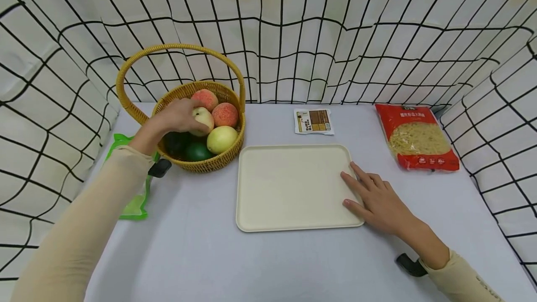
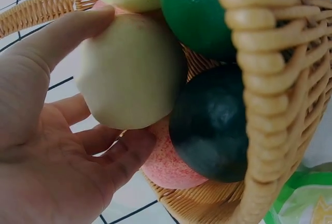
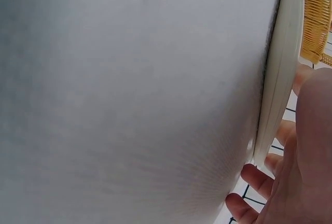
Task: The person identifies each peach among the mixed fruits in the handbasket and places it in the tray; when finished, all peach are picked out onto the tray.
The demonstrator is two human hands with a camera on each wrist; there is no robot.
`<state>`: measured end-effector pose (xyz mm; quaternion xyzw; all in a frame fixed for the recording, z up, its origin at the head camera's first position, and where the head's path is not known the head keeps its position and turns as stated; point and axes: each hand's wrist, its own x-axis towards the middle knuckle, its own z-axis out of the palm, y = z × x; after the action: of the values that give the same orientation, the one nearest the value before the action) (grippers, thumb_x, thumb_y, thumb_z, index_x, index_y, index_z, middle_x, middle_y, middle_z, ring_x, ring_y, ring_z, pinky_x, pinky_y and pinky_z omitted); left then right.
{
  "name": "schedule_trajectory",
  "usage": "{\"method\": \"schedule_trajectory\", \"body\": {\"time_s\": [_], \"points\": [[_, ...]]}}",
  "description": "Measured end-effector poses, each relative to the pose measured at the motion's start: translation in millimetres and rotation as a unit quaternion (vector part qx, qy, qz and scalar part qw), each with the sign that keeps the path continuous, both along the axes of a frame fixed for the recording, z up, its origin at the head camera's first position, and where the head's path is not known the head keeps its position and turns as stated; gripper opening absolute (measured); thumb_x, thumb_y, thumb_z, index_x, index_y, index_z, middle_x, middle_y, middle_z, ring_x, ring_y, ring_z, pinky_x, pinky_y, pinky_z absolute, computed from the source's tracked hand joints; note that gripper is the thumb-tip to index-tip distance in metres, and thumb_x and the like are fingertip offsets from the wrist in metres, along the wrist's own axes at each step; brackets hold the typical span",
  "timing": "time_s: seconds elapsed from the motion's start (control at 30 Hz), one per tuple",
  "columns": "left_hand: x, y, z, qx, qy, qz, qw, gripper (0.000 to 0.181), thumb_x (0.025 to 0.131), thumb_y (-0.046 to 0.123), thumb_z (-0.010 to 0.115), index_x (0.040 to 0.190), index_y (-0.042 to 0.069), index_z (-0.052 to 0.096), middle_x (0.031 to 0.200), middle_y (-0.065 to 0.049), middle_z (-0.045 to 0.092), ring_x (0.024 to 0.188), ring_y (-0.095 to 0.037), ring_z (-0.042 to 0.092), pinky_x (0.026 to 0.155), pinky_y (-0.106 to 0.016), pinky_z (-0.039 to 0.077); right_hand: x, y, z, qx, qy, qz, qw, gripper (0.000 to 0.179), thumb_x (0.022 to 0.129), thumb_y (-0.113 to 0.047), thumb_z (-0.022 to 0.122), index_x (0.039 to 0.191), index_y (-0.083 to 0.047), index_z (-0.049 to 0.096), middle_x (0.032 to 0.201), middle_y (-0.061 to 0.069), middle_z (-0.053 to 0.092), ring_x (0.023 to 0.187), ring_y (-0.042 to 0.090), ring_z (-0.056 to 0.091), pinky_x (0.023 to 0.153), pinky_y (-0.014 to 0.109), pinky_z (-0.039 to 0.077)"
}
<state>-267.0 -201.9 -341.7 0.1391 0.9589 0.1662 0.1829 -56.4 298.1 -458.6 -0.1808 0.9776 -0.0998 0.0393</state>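
My left hand [image 1: 178, 115] reaches into a wicker basket [image 1: 201, 167] at the left. Its thumb and fingers curve around a pale yellow-green apple [image 2: 132, 71]. Beside that apple lie two reddish peaches [image 1: 225, 114], another yellow-green fruit [image 1: 222, 140], a dark green round fruit [image 1: 198, 151] and a darker, almost black one [image 2: 210, 123]. My right hand [image 1: 379, 202] rests with fingers spread at the right edge of a cream rectangular tray [image 1: 293, 188]. In the right wrist view, fingers [image 3: 257, 180] show along the tray's rim [image 3: 280, 73].
A green-edged bag [image 1: 136, 206] lies left of the basket, partly behind my left forearm. Behind the tray is a small white-and-brown packet [image 1: 313, 121]. A red bag [image 1: 419, 138] lies at the back right. Black netting [image 1: 281, 24] over white cloth surrounds the table.
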Motion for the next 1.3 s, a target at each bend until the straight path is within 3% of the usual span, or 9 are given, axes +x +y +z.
{"method": "schedule_trajectory", "body": {"time_s": [0.1, 0.23, 0.33, 0.6, 0.93, 1.13, 1.3], "points": [[1.2, -0.9, 1.4, 0.014, 0.011, -0.002, 0.9998, 0.075, 0.092, 0.034, 0.08, 0.148, -0.008, 0.051, 0.128, -0.031, 0.063, 0.11, -0.042, 0.057, 0.091, -0.053, 0.051, -0.1, 0, 0.3, 0.001, -0.002, -0.001, 1.0, 0.075, 0.104, -0.054, 0.06, 0.168, -0.025, 0.034, 0.179, 0.012, 0.022, 0.146, 0.04, 0.041, 0.11, 0.064, 0.042], [3.3, 0.0, 4.7, 0.025, 0.014, 0.018, 0.9994, 0.078, 0.092, 0.038, 0.078, 0.148, -0.008, 0.049, 0.134, -0.034, 0.051, 0.114, -0.041, 0.051, 0.092, -0.054, 0.05, 0.3, -1, 1.2, 0.0, -0.005, -0.002, 1.0, 0.075, 0.104, -0.054, 0.06, 0.168, -0.024, 0.035, 0.179, 0.012, 0.022, 0.146, 0.04, 0.041, 0.111, 0.065, 0.042], [4.8, 0.0, 6.8, 0.024, 0.019, 0.04, 0.9987, 0.088, 0.091, 0.042, 0.075, 0.155, -0.008, 0.04, 0.141, -0.035, 0.041, 0.12, -0.043, 0.042, 0.095, -0.057, 0.048, 0.8, -2, 1.9, -0.001, -0.005, -0.002, 1.0, 0.074, 0.104, -0.053, 0.06, 0.168, -0.024, 0.035, 0.179, 0.012, 0.022, 0.146, 0.04, 0.041, 0.111, 0.065, 0.042], [10.0, -4.8, 13.4, 0.083, 0.046, 0.056, 0.9939, 0.085, 0.092, 0.041, 0.075, 0.155, -0.005, 0.039, 0.138, -0.029, 0.052, 0.113, -0.04, 0.053, 0.089, -0.052, 0.049, 0.8, -3, 1.6, -0.001, -0.003, 0.0, 1.0, 0.074, 0.104, -0.054, 0.061, 0.167, -0.024, 0.036, 0.179, 0.013, 0.022, 0.146, 0.04, 0.042, 0.111, 0.065, 0.043], [40.9, -6.8, 27.7, 0.125, 0.063, 0.074, 0.9874, 0.079, 0.094, 0.044, 0.075, 0.154, 0.005, 0.04, 0.131, -0.024, 0.059, 0.107, -0.036, 0.06, 0.076, -0.035, 0.05, 1.9, -3, 3.1, -0.005, -0.005, 0.0, 1.0, 0.075, 0.103, -0.053, 0.061, 0.167, -0.024, 0.036, 0.179, 0.013, 0.022, 0.145, 0.04, 0.042, 0.11, 0.065, 0.043], [61.1, 4.3, 32.0, 0.16, 0.075, 0.077, 0.9813, 0.076, 0.093, 0.041, 0.078, 0.153, 0.01, 0.043, 0.131, -0.02, 0.061, 0.107, -0.033, 0.061, 0.078, -0.032, 0.051, 2.0, -2, 2.0, -0.005, -0.002, 0.001, 1.0, 0.074, 0.104, -0.052, 0.061, 0.167, -0.023, 0.037, 0.178, 0.013, 0.023, 0.145, 0.041, 0.042, 0.11, 0.066, 0.043], [77.1, 20.0, 32.7, 0.195, 0.094, 0.064, 0.9742, 0.065, 0.091, 0.034, 0.081, 0.144, 0.015, 0.05, 0.119, -0.017, 0.066, 0.1, -0.028, 0.063, 0.075, -0.029, 0.052, 1.6, -2, 0.7, -0.007, 0.0, 0.0, 1.0, 0.074, 0.103, -0.052, 0.061, 0.167, -0.023, 0.037, 0.178, 0.013, 0.023, 0.145, 0.041, 0.042, 0.11, 0.066, 0.042]]}}
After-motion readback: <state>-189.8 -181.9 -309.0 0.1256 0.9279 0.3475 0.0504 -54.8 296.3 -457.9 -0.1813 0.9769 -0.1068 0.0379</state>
